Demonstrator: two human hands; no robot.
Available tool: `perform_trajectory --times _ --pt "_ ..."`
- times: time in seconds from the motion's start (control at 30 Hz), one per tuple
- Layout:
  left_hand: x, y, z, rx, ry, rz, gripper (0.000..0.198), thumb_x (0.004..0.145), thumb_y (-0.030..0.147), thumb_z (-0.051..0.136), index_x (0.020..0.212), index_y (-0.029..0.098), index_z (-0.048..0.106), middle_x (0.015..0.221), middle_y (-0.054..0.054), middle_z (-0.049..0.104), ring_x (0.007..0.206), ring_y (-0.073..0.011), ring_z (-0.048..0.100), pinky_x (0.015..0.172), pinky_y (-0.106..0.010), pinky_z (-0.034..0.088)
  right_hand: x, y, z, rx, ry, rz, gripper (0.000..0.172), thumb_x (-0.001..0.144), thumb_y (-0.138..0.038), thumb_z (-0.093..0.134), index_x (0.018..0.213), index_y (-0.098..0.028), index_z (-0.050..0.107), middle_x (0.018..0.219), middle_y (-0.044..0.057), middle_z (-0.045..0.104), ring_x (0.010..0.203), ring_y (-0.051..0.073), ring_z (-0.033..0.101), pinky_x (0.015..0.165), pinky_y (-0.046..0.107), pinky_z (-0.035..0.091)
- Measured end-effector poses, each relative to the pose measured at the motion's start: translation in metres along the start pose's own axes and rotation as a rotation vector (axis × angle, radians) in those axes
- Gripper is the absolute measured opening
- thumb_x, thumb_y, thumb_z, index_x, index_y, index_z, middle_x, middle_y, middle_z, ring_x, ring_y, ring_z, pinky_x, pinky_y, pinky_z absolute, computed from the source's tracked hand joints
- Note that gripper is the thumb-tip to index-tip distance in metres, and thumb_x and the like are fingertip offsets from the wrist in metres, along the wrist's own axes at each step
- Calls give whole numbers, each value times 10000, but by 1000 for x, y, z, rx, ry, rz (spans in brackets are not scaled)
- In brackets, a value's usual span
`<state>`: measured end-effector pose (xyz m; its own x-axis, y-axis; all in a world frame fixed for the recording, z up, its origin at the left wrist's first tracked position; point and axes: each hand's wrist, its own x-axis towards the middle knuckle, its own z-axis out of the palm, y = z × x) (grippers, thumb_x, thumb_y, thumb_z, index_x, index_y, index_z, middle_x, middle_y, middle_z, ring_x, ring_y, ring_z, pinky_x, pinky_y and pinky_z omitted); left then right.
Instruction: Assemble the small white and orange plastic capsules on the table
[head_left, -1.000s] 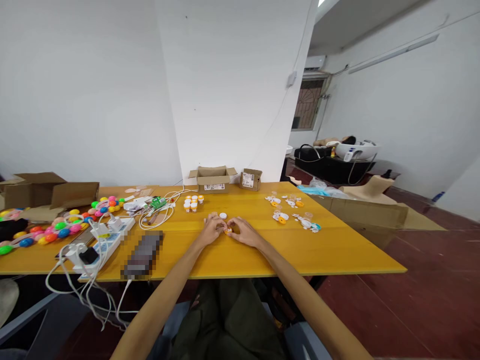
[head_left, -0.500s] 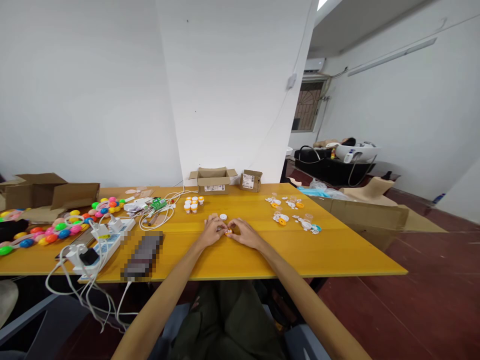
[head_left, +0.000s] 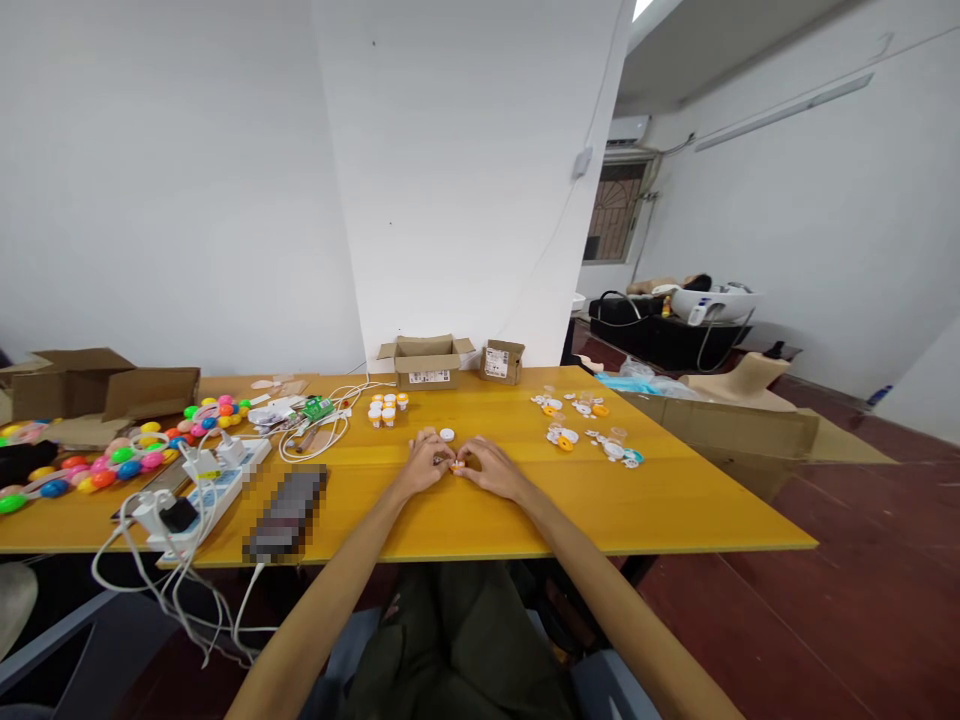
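My left hand (head_left: pixel 424 460) and my right hand (head_left: pixel 486 464) meet at the middle of the yellow table (head_left: pixel 675 500), fingers curled together. Between the fingertips sits a small orange piece (head_left: pixel 454 464); both hands pinch it. A white cap (head_left: pixel 447 434) lies just beyond the hands. Behind it stands a cluster of small orange-and-white bottles (head_left: pixel 385 406).
Loose caps and small parts (head_left: pixel 585 425) lie to the right. A power strip with plugs and cables (head_left: pixel 202 480), coloured balls (head_left: pixel 112 460) and a dark pixelated device (head_left: pixel 286 510) are to the left. Cardboard boxes (head_left: pixel 427 360) stand at the back edge, more boxes (head_left: pixel 97 385) at far left.
The hands stay in place at the table's middle; the fingers shift slightly around the small orange piece. The view has barely moved.
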<state>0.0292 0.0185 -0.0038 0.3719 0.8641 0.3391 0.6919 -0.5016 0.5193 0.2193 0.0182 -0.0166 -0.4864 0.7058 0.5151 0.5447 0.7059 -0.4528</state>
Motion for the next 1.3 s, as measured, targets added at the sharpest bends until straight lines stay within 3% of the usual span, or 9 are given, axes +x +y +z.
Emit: perform_trajectory --times 0.17,0.5,1.07,1.3 --pt "0 3 -2 16 -22 -25 175 847 188 614 836 256 774 957 -58 672 1057 -264 510 1002 -462 365 0 0 0 9 -5 -26 82 862 -272 704 835 -243 632 876 24 702 899 210 636 845 362 502" --pt "-1 5 -3 31 -19 -6 164 843 196 613 815 251 766 958 -57 669 1035 -259 503 969 -436 384 -1 3 2 -3 1 -56 103 891 -323 673 834 -247 632 879 3 706 850 184 656 1040 450 426" --pt "2 -4 0 -27 -14 4 140 836 217 624 792 243 755 923 -49 671 1034 -256 520 974 -431 382 -1 3 2 44 -14 -30 101 885 -317 676 823 -247 636 881 0 704 859 189 655 1057 458 411" --pt "3 -3 0 -46 -27 -16 138 833 198 628 778 239 748 937 -42 670 1050 -247 528 990 -428 385 0 2 1 45 -19 -27 101 881 -306 678 819 -244 630 871 8 699 861 194 646 990 433 455"
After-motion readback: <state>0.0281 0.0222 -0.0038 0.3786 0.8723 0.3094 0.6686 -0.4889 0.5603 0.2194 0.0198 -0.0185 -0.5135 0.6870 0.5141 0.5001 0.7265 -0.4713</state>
